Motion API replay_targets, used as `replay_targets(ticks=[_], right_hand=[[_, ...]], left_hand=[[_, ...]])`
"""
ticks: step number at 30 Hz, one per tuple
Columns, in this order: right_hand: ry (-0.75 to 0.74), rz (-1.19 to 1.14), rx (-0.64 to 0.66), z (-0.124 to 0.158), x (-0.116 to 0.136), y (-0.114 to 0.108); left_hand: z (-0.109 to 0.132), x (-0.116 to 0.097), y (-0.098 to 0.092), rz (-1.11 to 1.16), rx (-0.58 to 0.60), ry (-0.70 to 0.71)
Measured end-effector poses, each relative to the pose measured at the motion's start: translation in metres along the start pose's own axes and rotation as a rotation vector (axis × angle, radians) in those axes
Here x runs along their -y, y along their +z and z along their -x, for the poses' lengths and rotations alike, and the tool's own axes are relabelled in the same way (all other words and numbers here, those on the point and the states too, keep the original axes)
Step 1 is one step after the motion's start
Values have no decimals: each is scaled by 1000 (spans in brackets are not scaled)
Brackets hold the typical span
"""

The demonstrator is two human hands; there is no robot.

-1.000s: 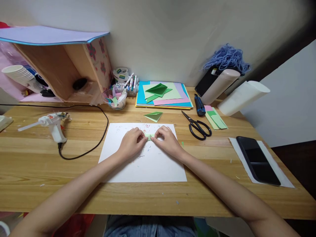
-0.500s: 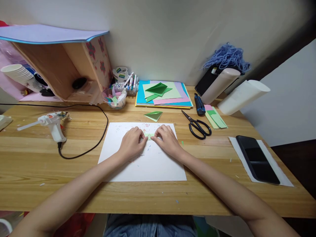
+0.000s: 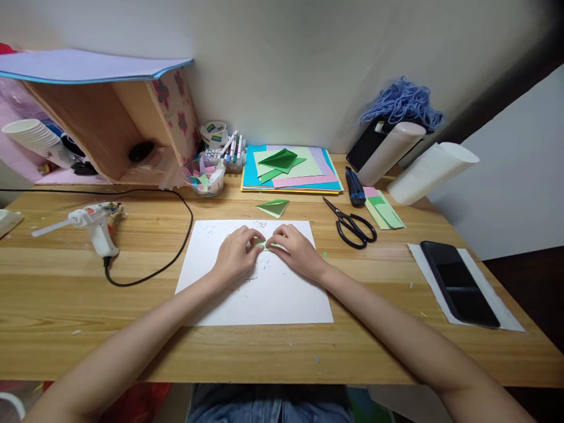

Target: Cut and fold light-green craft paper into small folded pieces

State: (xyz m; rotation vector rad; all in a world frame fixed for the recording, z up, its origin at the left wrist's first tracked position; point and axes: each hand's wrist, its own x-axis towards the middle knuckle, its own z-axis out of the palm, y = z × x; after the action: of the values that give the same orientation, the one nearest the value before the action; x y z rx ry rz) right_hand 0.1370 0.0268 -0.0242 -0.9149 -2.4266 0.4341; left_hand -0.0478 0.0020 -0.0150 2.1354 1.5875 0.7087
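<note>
A small piece of light green paper lies low over the white sheet, mostly hidden by my fingers. My left hand pinches it from the left with thumb and fingers. From the other side my right hand pinches it too, its fingertips nearly meeting those of the left. Just beyond the sheet sits a folded green paper piece. Faint coloured marks dot the white sheet.
Black-handled scissors, a blue cutter and green paper strips lie to the right. Stacked coloured paper is at the back. A glue gun with its cord is on the left, a phone at far right.
My right hand has shifted slightly left, its fingers closing in toward my left hand. Less of the light green paper shows between them now.
</note>
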Motion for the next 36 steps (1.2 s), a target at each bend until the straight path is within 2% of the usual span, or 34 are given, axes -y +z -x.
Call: replay_targets(ticks=[6,8,11,17,24,27,30,36], right_hand=[[-307,248,129,0,-12,-6],[-349,272,158,-1,-14,-10],[-354,175,166,0,-14,-15],[-208,-75,108,6,-14,-17],[-128,-14,14,5,-9,-4],[-62,-72,-49,4,-2,-1],[58,-256,-105,1,5,-3],[228,-550,-78,-2,7,-4]], left_hand=[[-1,2,-1,62,18,0],[0,1,-1,51,24,17],[3,-1,-2,-48,36,61],[4,-3,-9,-299,74,271],[0,4,-8,-288,46,380],[0,6,-6,-206,9,407],[2,5,-5,-16,-30,350],[3,-3,-5,247,2,39]])
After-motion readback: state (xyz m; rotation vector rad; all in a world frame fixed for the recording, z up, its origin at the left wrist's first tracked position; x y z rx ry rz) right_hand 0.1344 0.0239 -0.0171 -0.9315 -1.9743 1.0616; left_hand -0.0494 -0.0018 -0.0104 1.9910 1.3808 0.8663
